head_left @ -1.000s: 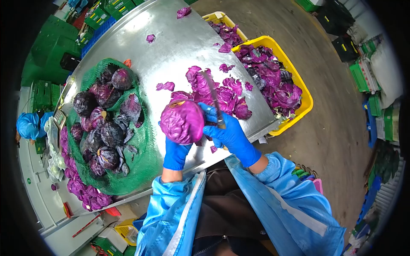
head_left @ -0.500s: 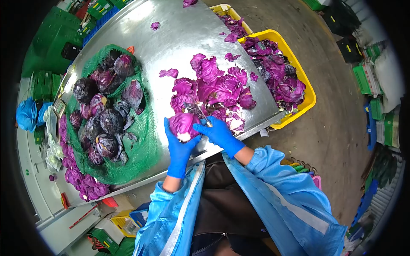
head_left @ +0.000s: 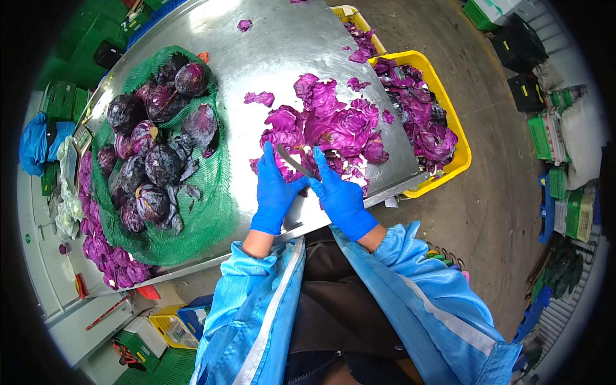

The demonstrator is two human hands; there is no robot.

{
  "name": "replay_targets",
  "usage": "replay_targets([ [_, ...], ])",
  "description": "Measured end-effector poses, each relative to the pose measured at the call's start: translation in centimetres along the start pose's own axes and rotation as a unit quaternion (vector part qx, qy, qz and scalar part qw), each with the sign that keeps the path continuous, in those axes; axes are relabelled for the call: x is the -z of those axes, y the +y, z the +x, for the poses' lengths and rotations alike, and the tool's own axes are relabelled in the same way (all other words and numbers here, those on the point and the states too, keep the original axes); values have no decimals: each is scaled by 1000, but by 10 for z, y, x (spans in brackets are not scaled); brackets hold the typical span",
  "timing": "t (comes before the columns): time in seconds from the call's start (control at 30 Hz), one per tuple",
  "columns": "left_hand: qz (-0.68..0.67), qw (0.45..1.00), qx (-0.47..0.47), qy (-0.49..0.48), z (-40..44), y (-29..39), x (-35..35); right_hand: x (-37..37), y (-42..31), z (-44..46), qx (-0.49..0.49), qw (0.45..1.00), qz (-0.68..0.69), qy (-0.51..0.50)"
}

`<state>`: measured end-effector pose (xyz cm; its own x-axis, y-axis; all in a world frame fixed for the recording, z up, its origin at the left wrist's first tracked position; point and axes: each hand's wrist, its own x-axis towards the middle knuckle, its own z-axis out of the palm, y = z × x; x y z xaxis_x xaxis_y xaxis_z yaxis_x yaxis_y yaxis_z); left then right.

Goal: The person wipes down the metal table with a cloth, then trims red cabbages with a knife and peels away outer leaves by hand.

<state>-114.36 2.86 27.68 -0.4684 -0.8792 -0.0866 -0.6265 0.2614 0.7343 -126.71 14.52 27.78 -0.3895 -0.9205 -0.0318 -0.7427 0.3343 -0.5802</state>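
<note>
My left hand (head_left: 274, 196), in a blue glove, is curved around a red cabbage (head_left: 289, 168), its thumb on the near side. The cabbage's outline blends into the purple leaves behind it. A knife with a curved blade (head_left: 292, 160) is in my gloved right hand (head_left: 341, 200), the blade slanting up and left across the cabbage. The right index finger stretches forward beside it, and the handle is mostly hidden by the hand. Just beyond both hands, loose red cabbage leaves (head_left: 340, 128) lie heaped on the metal table (head_left: 250, 58).
A green net (head_left: 208, 221) with several whole red cabbages (head_left: 162, 165) lies on the table's left. More purple heads (head_left: 115, 256) line the left edge. Off the right edge stands a yellow crate (head_left: 463, 144) full of leaves, with another yellow crate (head_left: 378, 42) beyond.
The cabbage in my left hand has gone from plainly visible, pale cut base towards me, to largely blending with the leaves. My right hand has moved right, and more of the blade shows.
</note>
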Motion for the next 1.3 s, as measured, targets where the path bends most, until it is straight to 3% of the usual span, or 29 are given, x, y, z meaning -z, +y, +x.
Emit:
replay_targets([
  [0.2,45,999,18,-9,7,5,-3,-11,1,19,-10,998,-13,-57],
  [0.27,31,995,80,-40,8,19,6,-13,0,20,-7,998,-43,-53],
  [0.37,22,999,36,-14,6,1,-5,12,-17,20,-77,987,-47,-136],
  [0.43,25,998,51,5,4,9,-8,0,-11,34,-66,992,-31,-99],
  [0.47,28,997,66,22,1,12,-8,-5,-8,44,-56,996,-15,-62],
  [0.5,29,997,69,24,-6,12,-8,12,-15,59,-222,941,234,-104],
  [0.57,14,996,-76,40,-25,8,-8,7,13,81,-100,986,125,-52],
  [0.6,-21,995,-67,66,-26,-1,-11,22,1,87,-138,973,138,-122],
  [0.63,-56,994,-56,72,-25,-8,-11,20,1,82,-138,973,137,-121],
  [0.7,-114,986,-93,76,-25,-19,-4,12,-4,80,-20,998,35,47],
  [0.77,-222,971,-79,36,-34,-24,4,20,8,87,-30,999,32,9],
  [0.83,-321,944,-71,6,-41,-12,19,29,23,103,-77,984,152,54],
  [0.9,-347,934,-87,14,-44,10,28,49,40,114,-121,986,17,110],
  [0.93,-358,930,-80,24,-44,17,31,59,51,115,-146,983,21,112],
  [0.97,-371,925,-74,35,-42,21,31,59,71,114,-117,988,-54,86],
  [1.03,-355,930,-76,61,-32,17,24,87,20,94,-126,988,5,88],
  [1.1,-419,907,-28,32,-25,31,24,89,-16,66,-27,976,218,10],
  [1.17,-413,910,-24,36,-21,33,22,74,-33,46,100,934,342,-4],
  [1.2,-408,912,-17,39,-21,34,20,73,-38,44,122,958,259,26],
  [1.3,-356,934,31,23,-19,42,27,64,-21,49,148,956,254,8],
])
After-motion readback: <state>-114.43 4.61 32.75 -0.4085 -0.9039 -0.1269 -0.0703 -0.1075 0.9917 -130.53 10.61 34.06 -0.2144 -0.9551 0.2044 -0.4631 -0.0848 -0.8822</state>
